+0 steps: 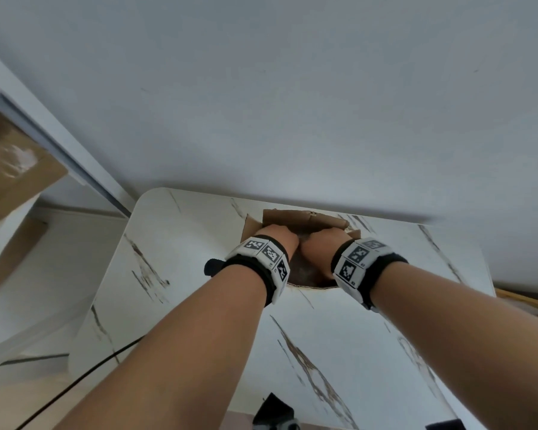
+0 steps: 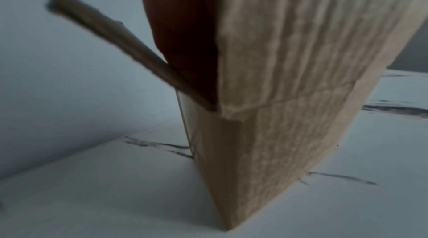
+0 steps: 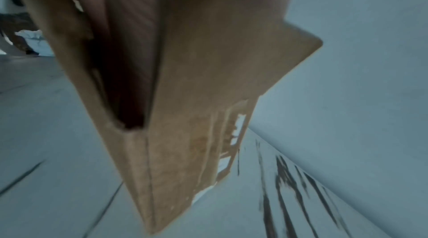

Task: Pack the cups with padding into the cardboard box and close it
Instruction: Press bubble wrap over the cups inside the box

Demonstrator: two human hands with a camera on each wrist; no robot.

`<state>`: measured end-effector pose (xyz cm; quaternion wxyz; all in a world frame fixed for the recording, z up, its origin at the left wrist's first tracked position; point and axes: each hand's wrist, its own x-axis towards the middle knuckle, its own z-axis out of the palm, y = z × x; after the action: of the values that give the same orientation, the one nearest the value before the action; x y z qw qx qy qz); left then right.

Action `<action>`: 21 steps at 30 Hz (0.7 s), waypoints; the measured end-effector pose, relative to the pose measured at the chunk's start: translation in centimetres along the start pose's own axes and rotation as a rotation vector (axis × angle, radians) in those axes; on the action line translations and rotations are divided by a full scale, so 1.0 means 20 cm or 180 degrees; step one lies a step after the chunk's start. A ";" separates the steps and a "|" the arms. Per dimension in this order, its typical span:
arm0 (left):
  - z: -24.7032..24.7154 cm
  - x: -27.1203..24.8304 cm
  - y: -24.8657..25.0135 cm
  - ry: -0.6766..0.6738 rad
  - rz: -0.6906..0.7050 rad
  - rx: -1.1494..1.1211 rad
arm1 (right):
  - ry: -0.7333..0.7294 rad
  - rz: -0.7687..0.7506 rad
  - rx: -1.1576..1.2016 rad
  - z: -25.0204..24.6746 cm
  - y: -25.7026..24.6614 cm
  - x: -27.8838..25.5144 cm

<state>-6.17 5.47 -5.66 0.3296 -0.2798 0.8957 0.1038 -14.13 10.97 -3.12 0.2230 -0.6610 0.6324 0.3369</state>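
Note:
A brown cardboard box [image 1: 295, 218] stands at the far edge of the marble-patterned table [image 1: 199, 274], close to the wall. My left hand [image 1: 278, 235] and right hand [image 1: 322, 240] reach side by side down into its open top. Their fingers are hidden inside, so I cannot tell what they touch. In the left wrist view the near flap [image 2: 301, 40] stands upright above the box wall [image 2: 266, 141], my left hand [image 2: 183, 22] is behind it, and a side flap [image 2: 104, 31] juts outward. The right wrist view shows a box corner [image 3: 180, 150] with flaps raised. Cups and padding are out of sight.
A white wall rises directly behind the box. Other cardboard boxes [image 1: 10, 162] lie on the floor to the left. A black cable [image 1: 75, 383] runs past the table's left side, and a dark object [image 1: 274, 408] sits at the near edge.

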 end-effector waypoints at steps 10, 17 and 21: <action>0.04 0.03 0.01 0.0166 -0.0069 -0.0123 | 0.0332 0.0061 -0.0184 0.07 -0.02 0.05; -0.02 -0.07 -0.13 0.0366 -0.0310 -0.1359 | 0.0299 0.0473 0.0925 0.05 0.02 -0.06; -0.03 -0.12 -0.16 0.0693 -0.0247 -0.1228 | 0.1020 0.0808 0.1197 0.10 0.03 -0.13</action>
<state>-3.18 3.53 -3.60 0.1751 -0.3815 0.8781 0.2296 -14.97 14.15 -2.42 0.1949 -0.5683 0.7888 0.1300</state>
